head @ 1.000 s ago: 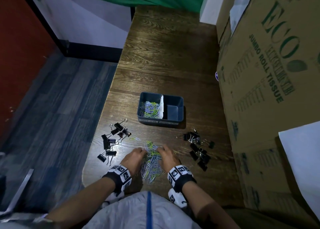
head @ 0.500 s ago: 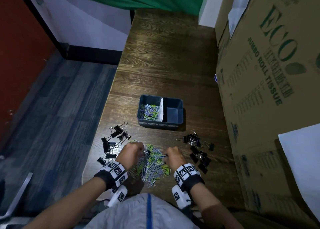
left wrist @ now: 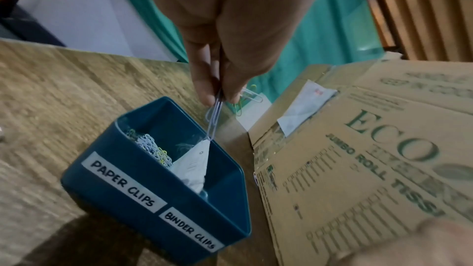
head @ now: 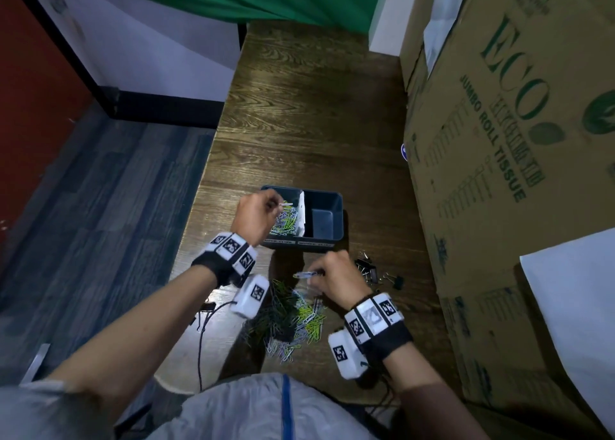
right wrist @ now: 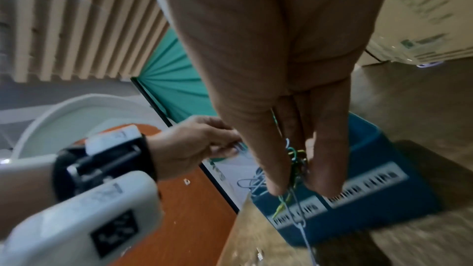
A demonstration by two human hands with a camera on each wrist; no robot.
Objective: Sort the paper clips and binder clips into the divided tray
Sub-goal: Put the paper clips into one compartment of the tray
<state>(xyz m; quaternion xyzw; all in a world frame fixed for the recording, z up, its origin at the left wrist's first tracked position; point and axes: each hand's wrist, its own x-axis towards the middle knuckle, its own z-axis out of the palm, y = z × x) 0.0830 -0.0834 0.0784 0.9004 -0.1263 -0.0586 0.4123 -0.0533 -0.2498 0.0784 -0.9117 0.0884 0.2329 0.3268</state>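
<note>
left hand (head: pixel 258 218) pinches paper clips (left wrist: pixel 214 117) directly over the divided tray (head: pixel 334 238)'s left, paper-clip compartment, while right hand (head: pixel 334 278), nearer the desk (head: pixel 316 123) pile (head: pixel 293 320), pinches another bunch just short of the tray.

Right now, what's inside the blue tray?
The blue tray has coloured paper clips heaped in its left compartment, beside a white divider. The right compartment looks empty. The left hand covers part of the heap.

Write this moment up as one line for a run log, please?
left hand: pinches paper clips over tray, paper-clip side | right hand: pinches clips above pile | binder-clip side: empty
</note>
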